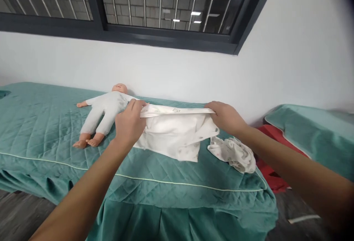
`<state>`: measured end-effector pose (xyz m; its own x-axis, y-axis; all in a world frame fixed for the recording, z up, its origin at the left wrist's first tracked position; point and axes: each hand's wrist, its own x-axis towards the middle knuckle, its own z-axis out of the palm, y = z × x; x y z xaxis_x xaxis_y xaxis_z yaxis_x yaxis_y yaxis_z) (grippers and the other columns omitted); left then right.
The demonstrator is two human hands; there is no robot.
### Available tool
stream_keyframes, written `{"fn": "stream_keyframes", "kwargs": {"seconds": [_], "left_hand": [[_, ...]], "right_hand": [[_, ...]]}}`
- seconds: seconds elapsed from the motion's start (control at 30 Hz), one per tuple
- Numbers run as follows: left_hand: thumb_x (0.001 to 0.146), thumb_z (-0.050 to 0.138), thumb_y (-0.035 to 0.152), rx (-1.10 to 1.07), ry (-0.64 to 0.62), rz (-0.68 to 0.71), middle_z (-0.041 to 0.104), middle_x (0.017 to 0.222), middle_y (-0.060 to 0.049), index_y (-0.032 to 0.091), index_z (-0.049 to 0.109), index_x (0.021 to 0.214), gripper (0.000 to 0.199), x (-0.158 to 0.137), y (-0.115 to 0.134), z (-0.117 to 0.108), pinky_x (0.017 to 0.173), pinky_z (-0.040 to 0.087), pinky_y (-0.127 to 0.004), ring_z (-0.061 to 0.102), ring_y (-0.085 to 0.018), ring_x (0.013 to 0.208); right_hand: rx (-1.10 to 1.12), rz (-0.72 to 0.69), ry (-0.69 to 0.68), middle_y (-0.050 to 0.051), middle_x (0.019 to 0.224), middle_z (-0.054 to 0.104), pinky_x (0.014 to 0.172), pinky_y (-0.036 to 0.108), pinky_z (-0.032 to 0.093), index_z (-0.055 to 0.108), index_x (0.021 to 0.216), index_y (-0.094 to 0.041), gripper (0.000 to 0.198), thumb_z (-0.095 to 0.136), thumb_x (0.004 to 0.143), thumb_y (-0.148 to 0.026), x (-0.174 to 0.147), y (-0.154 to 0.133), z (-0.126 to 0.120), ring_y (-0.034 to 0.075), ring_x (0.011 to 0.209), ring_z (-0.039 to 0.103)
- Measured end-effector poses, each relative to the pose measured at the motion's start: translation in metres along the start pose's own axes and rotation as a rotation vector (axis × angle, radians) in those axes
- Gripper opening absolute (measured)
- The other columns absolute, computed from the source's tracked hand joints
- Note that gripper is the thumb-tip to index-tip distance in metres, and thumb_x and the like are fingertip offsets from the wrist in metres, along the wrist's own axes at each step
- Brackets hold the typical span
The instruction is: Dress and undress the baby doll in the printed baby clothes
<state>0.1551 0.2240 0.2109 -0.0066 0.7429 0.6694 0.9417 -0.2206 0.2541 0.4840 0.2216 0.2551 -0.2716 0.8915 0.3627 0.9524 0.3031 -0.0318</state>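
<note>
A white baby garment (174, 134) with a small print is stretched between my two hands, its upper edge pulled straight and its lower part hanging onto the green bed. My left hand (130, 119) is closed on the left end of that edge. At the right end, my right hand (225, 115) pinches the cloth. Left of my left hand, a baby doll (106, 110) in a white suit lies on its back, feet toward me. Another printed white cloth (233, 153) lies crumpled below my right hand. The exact kind of the held garment is unclear.
The bed has a green quilted cover (166, 182) with a skirt over its front edge. To the right stand a red item (272, 152) and another green-covered surface (318, 126). A white wall (166, 71) and a dark-framed window (166, 38) rise behind.
</note>
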Motion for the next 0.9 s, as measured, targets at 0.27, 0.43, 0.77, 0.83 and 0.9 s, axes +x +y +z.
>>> {"fn": "stream_keyframes", "kwargs": {"seconds": [0.27,0.43,0.77,0.83,0.9], "left_hand": [[0.082,0.043,0.008,0.137,-0.118,-0.135,0.067,0.104,-0.005,0.025,0.052,0.112,0.036,0.009,0.012,-0.032,0.064,0.045,-0.032,0.064,-0.025,0.078],[0.086,0.039,0.011,0.239,-0.350,-0.107,0.063,0.106,-0.012,0.018,0.052,0.116,0.033,0.013,0.011,0.027,0.071,0.049,-0.036,0.064,-0.027,0.084],[0.089,0.036,0.008,-0.024,-0.588,0.081,0.061,0.118,-0.017,0.011,0.062,0.112,0.034,-0.063,0.045,0.128,0.102,0.043,-0.039,0.055,-0.025,0.116],[0.090,0.036,0.010,0.014,-0.585,0.024,0.061,0.119,-0.022,0.006,0.061,0.114,0.035,-0.053,0.044,0.136,0.101,0.043,-0.042,0.055,-0.029,0.116],[0.090,0.035,0.010,0.052,-0.581,-0.039,0.060,0.120,-0.025,0.004,0.059,0.119,0.038,-0.040,0.041,0.143,0.099,0.044,-0.046,0.056,-0.031,0.116]], "right_hand": [[0.396,0.316,-0.038,0.002,0.089,0.071,0.066,0.028,0.047,0.071,0.104,-0.022,0.031,0.049,0.082,-0.022,-0.034,0.015,-0.028,0.019,0.076,0.064],[-0.038,0.254,-0.078,0.010,0.120,0.064,0.087,0.042,0.046,0.065,0.117,-0.021,0.042,0.045,0.082,-0.008,-0.007,0.019,0.028,0.030,0.107,0.059],[0.047,0.329,-0.181,0.020,0.142,0.046,0.113,0.042,0.027,0.049,0.134,-0.005,0.043,0.038,0.096,-0.022,-0.011,-0.101,0.182,0.030,0.135,0.037],[0.045,0.446,-0.175,0.025,0.142,0.044,0.113,0.051,0.024,0.046,0.136,0.000,0.049,0.038,0.096,-0.028,-0.001,-0.101,0.189,0.037,0.136,0.034],[0.040,0.536,-0.176,0.027,0.142,0.042,0.111,0.059,0.022,0.044,0.138,0.001,0.055,0.041,0.095,-0.033,0.010,-0.094,0.190,0.043,0.135,0.032]]}}
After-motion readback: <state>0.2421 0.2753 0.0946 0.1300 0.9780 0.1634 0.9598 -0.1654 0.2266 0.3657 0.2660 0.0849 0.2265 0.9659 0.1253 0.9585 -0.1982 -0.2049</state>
